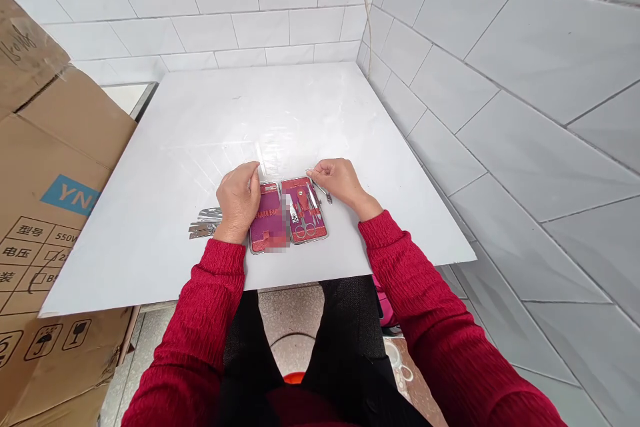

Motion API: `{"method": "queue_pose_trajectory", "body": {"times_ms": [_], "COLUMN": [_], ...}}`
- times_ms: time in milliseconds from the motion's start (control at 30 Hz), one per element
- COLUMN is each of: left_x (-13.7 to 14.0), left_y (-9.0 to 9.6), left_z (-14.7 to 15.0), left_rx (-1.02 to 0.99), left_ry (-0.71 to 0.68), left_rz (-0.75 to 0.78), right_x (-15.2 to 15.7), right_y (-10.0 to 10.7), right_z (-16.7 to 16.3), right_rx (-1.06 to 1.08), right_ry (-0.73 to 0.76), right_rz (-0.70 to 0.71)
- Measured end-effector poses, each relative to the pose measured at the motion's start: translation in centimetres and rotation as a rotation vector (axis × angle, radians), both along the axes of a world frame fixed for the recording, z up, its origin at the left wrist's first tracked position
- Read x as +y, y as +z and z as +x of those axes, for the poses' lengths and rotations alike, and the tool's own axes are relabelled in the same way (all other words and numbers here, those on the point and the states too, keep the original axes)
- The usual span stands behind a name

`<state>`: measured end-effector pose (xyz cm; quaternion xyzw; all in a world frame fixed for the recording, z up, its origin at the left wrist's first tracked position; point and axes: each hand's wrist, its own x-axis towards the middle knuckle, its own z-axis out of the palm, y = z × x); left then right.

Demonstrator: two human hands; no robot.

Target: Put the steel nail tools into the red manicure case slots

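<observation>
An open manicure case [270,210] lies in front of me, with a purple lining and red trim. Its right half holds small scissors [305,229] and several slim metal tools; its left half shows a row of red loops. My left hand [239,199] is closed beside the case's left half, fingertips at its upper edge; what they hold, if anything, is hidden. My right hand [337,180] pinches above the upper right corner, and I cannot make out what is between the fingertips. Just under it is a small metal tool [324,193] resembling nippers. Several flat metal tools [203,229] lie left of my left hand, partly covered by it.
The case lies on a white tabletop [310,107] near its front edge. Cardboard boxes [60,140] stand along the left side. Tiled walls rise behind and on the right [500,127], and a cable [367,7] hangs in the corner.
</observation>
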<state>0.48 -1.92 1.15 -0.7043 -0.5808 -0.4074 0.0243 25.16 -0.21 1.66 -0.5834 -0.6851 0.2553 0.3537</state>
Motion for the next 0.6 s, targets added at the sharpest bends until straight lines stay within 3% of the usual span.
{"method": "queue_pose_trajectory", "body": {"times_ms": [367, 600], "left_x": [0.2, -0.2], "left_y": [-0.6, -0.9], "left_z": [0.2, 0.8], "left_rx": [0.051, 0.068], "left_ry": [-0.018, -0.097], "left_rz": [-0.039, -0.088], "right_x": [-0.2, -1.0], "right_y": [-0.6, -1.2], "right_z": [-0.6, -0.1], "right_rx": [0.174, 0.299], "right_ry": [0.106, 0.002], "right_rz": [-0.131, -0.041]}}
